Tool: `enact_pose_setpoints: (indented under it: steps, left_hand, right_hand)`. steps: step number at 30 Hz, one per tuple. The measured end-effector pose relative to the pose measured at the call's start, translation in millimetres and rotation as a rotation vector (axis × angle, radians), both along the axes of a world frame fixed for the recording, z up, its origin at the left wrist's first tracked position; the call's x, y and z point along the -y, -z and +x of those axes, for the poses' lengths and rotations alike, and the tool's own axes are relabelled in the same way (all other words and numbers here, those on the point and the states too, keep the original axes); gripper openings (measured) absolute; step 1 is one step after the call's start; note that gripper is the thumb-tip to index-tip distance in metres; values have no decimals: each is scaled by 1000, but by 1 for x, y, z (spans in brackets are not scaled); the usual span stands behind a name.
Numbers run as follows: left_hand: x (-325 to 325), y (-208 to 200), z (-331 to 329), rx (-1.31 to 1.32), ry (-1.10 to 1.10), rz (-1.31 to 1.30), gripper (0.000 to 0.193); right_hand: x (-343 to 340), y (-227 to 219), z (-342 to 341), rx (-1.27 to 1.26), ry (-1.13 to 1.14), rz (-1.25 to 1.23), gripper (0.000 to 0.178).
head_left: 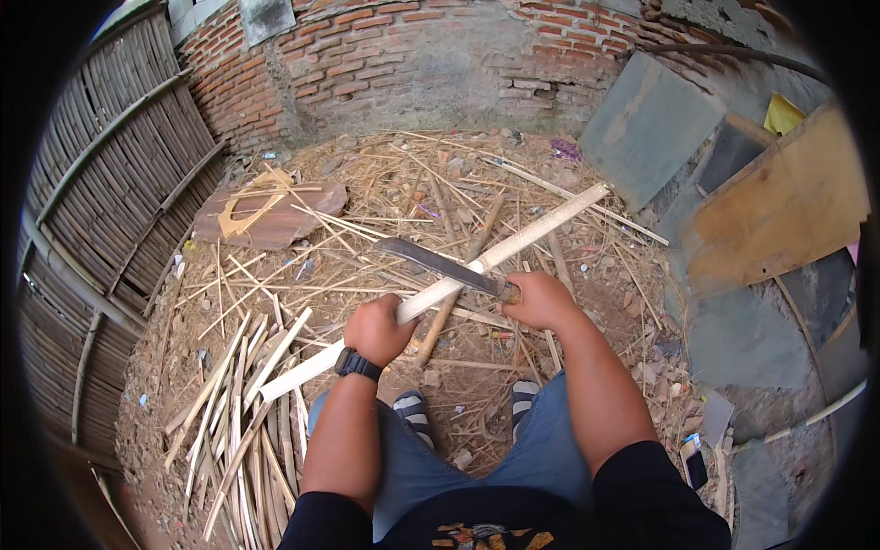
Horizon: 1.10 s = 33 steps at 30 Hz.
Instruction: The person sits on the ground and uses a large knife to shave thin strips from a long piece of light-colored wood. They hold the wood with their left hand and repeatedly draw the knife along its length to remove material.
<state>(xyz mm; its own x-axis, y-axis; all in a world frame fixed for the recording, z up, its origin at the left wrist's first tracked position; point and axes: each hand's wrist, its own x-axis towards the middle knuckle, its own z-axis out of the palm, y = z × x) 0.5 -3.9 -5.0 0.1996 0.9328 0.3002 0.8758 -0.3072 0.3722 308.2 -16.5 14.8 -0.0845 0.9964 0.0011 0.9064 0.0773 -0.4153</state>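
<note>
A long, pale bamboo strip point(541, 226) slants from the lower left up to the far right in front of me. My left hand point(378, 328), with a dark watch on its wrist, is closed around the strip's lower half. In my right hand point(539, 301) is the handle of a machete point(438, 262), gripped in closed fingers. The dark blade points left and lies across the strip, just beyond my left hand. Whether the edge bites into the strip cannot be made out.
Split bamboo strips point(243, 412) are heaped at the lower left. A brown board point(270, 217) lies on the littered ground, among loose sticks. Grey panels point(651, 128) and a wooden sheet point(779, 202) lean at the right. A bamboo fence point(110, 183) and brick wall point(394, 64) enclose the spot.
</note>
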Motion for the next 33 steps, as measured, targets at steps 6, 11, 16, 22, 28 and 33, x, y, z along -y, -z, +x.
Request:
enact_pose_setpoints:
  steps: [6, 11, 16, 22, 28, 33]
  left_hand:
    - [1, -6, 3, -6, -29, -45, 44]
    - [-1, 0, -4, -23, 2, -3, 43]
    - [2, -7, 1, -18, -26, -35, 40]
    - [1, -4, -1, -21, -14, -26, 40]
    - [0, -3, -3, -39, -10, -44, 40]
    - [0, -2, -2, -82, 12, -93, 42]
  right_hand:
    - [-7, 7, 8, -106, 126, 2, 48]
    - [0, -3, 1, -23, 68, -12, 49]
    - [-4, 2, 2, -52, 82, -9, 49]
    - [-1, -4, -2, -33, 99, -66, 49]
    - [-6, 7, 1, 11, 59, -69, 51]
    - [-2, 9, -9, 40, -8, -96, 53]
